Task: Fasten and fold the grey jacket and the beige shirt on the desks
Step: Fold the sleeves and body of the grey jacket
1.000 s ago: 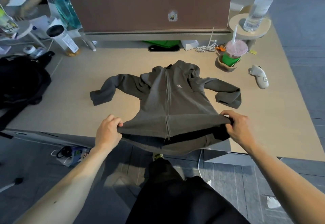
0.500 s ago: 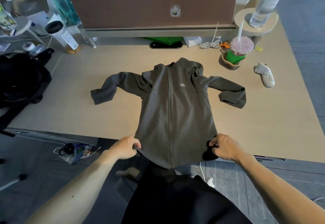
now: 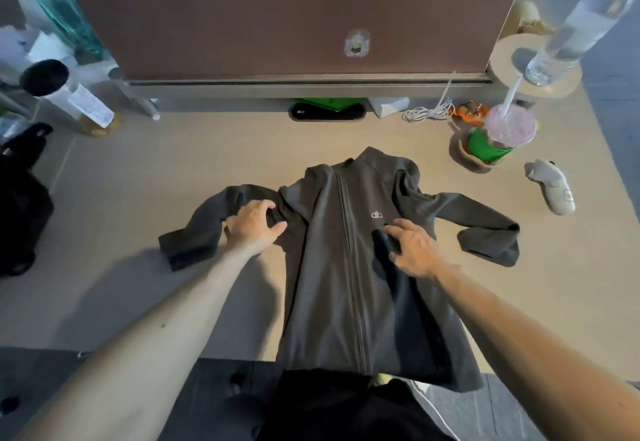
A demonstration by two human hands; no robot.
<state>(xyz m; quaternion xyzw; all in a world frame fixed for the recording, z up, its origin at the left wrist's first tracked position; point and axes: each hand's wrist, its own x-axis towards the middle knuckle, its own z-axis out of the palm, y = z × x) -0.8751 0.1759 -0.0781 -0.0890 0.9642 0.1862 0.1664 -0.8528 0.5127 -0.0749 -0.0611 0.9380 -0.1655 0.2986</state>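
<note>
A pale wooden table (image 3: 138, 284) fills the scene, closed off at its far side by a brown partition (image 3: 277, 32).

The grey jacket (image 3: 332, 302) lies face up in the middle of the table. Its long axis runs straight away from the person, with the collar at the far end and the hem hanging over the near edge. The zip (image 3: 349, 250) looks closed along its whole visible length, so the fastening appears done and the folding is yet to start. The beige shirt is not in view.

The jacket's two sleeves stretch out sideways. The left sleeve (image 3: 197, 229) bends back toward the near edge, and the right sleeve (image 3: 485, 226) ends in a doubled-over cuff.

The left hand (image 3: 254, 224) rests where the left sleeve meets the shoulder, fingers spread flat on the cloth and pinching nothing. The right hand (image 3: 414, 250) lies on the chest panel just under the small white logo, fingers spread, beside a darker crease.

The right sleeve lies well out to the right of that hand, while the left sleeve sits directly under the left hand. By this reading the left hand is better placed to bring a sleeve in across the body.

A black bag (image 3: 20, 205) sits at the left edge, and a clear bottle (image 3: 571, 35), a lidded drink cup (image 3: 502, 135) and a white controller (image 3: 554, 191) stand at the right.
</note>
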